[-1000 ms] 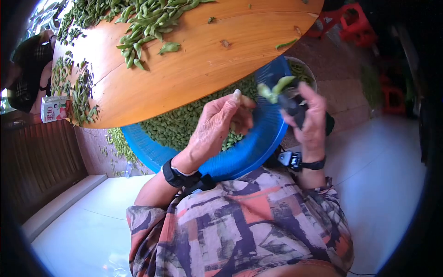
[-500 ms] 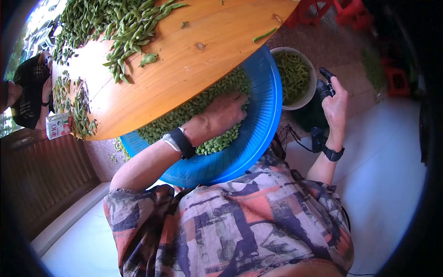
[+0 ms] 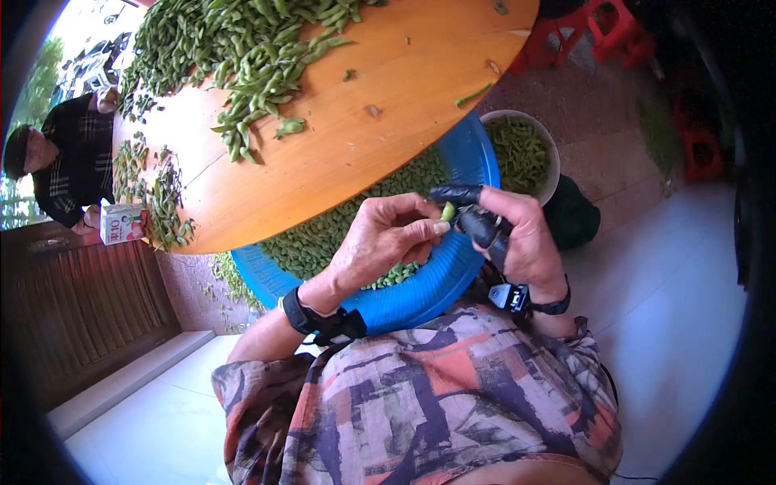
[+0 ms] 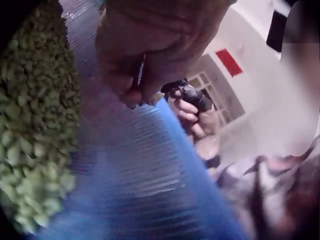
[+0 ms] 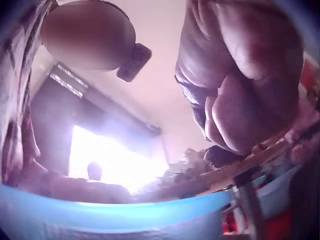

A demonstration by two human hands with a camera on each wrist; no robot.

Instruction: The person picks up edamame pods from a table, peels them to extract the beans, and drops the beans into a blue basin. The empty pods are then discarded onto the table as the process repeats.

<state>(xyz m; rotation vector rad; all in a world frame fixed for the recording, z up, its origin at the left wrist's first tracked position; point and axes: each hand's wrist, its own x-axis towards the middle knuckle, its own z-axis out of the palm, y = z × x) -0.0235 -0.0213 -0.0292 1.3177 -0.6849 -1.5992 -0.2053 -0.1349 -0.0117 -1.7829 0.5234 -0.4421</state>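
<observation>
Over a blue basin of shelled green beans, both hands meet. The left hand pinches a green pod between thumb and fingers; in the left wrist view that hand is above the basin's ribbed wall. The right hand, with black coverings on its thumb and a finger, is curled at the pod's other side. Its fingers also appear curled in the right wrist view, where the hand hides what lies between them.
A wooden table overhangs the basin, with heaped pods and a small carton on it. A white bowl of green pods stands right of the basin. Red stools are at the back right. Another person sits at the left.
The left hand has come up out of the beans and now pinches a pod. The right hand has moved left from beside the white bowl to meet it.
</observation>
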